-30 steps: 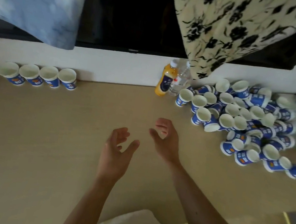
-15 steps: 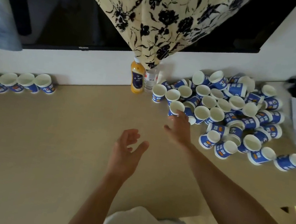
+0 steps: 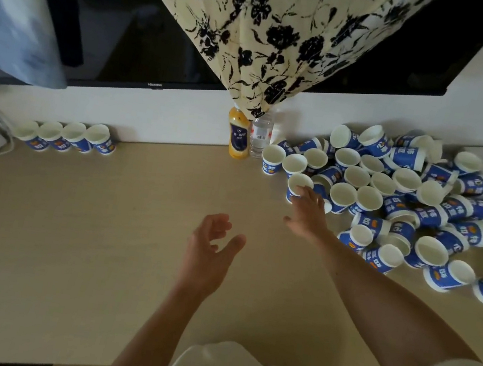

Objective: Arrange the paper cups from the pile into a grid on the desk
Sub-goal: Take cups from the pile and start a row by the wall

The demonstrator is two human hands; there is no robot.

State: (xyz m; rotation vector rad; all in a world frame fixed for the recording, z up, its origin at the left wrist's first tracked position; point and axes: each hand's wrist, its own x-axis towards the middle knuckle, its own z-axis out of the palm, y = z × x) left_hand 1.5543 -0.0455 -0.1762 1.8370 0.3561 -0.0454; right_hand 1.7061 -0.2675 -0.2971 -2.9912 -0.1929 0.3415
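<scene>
The pile of paper cups (image 3: pixel 394 199) — blue-and-white, some upright, many tipped on their sides — spreads over the desk (image 3: pixel 100 240) to the right of the orange juice bottle (image 3: pixel 238 135), which stands against the back wall with a clear water bottle (image 3: pixel 260 137) touching its right side. The right hand (image 3: pixel 307 213) reaches into the near-left edge of that pile, its fingers (image 3: pixel 306 194) laid against the front cup (image 3: pixel 298 185), an upright one with its mouth open to the camera; the fingers curve round the cup's near side, but whether they actually grip it or merely touch it cannot be told. The left hand (image 3: pixel 208 248) hangs over bare desk in front of the juice bottle, well apart from any cup, palm turned inward with the fingers loosely spread and the thumb held out — holding nothing. Far to the left of the juice bottle, a row of four cups (image 3: pixel 68 136) stands upright side by side along the back edge of the desk, each touching the next. Above the juice bottle hangs a cream cloth with black flowers (image 3: pixel 272 30) in front of a dark screen (image 3: pixel 148 43).
</scene>
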